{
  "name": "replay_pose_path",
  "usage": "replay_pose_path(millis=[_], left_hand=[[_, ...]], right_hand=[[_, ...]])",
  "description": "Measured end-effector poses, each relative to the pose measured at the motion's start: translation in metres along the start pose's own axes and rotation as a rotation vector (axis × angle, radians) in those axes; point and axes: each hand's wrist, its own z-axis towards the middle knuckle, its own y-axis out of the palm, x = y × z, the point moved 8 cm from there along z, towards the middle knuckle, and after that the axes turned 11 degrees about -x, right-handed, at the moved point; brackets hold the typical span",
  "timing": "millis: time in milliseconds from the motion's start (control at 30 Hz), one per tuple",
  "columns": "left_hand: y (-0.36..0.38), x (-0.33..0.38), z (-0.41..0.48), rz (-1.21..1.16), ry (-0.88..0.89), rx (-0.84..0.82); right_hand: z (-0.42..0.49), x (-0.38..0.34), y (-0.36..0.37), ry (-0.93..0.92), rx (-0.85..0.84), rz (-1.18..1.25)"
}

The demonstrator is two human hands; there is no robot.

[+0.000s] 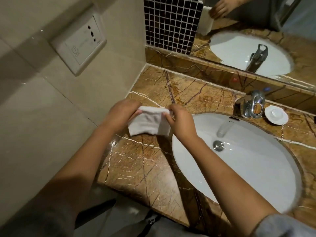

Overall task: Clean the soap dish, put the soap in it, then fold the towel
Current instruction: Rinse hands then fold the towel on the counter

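**Both hands on the folded towel, left of the basin**

I see my left hand [119,113] and right hand [181,121] together above the marble surface [145,161], each grip clenched on the small white towel [147,123]. The left grip pinches the towel's upper left corner, the right grip its upper right edge, fingers curled over the cloth. Between the two grips the towel hangs as a compact folded rectangle, its lower edge close to the surface; I cannot tell whether it touches.

Just to the right of my right grip lies the white sink [256,159], with its drain plug [218,145] in the bowl. Further right and beyond that grip stands the chrome faucet [253,106], and just past it the white soap dish [276,115] sits on the surface, with a pale round soap [275,113] resting in it.

Far to the left of my left grip, a wall socket plate [80,47] is mounted on the tiled wall. Ahead of both grips, the mirror [256,31] reflects a hand and the towel.
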Motion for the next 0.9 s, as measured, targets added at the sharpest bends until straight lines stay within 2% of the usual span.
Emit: replay_pose_path(millis=[100, 167, 233, 300, 367, 433, 900], left_hand=[[-0.014, 0.001, 0.005, 0.026, 0.045, 0.074], [-0.007, 0.001, 0.002, 0.076, 0.065, 0.064], [0.012, -0.001, -0.008, 0.105, 0.026, 0.021], [0.042, -0.006, -0.027, 0.093, -0.054, -0.062], [0.072, -0.004, -0.05, 0.096, -0.045, -0.126], [0.092, -0.005, -0.071, 0.068, -0.047, -0.139], [0.101, -0.009, -0.091, 0.038, -0.107, -0.109]], right_hand=[[0.003, -0.01, -0.02, -0.044, 0.136, -0.054], [-0.005, -0.013, -0.017, -0.08, 0.153, -0.096], [-0.016, -0.009, 0.002, -0.089, 0.09, -0.138], [-0.031, 0.001, 0.035, -0.059, -0.055, -0.174], [-0.05, 0.01, 0.074, -0.026, -0.231, -0.189], [-0.068, 0.014, 0.104, -0.018, -0.327, -0.206], [-0.083, 0.0, 0.124, -0.169, -0.416, -0.23]])
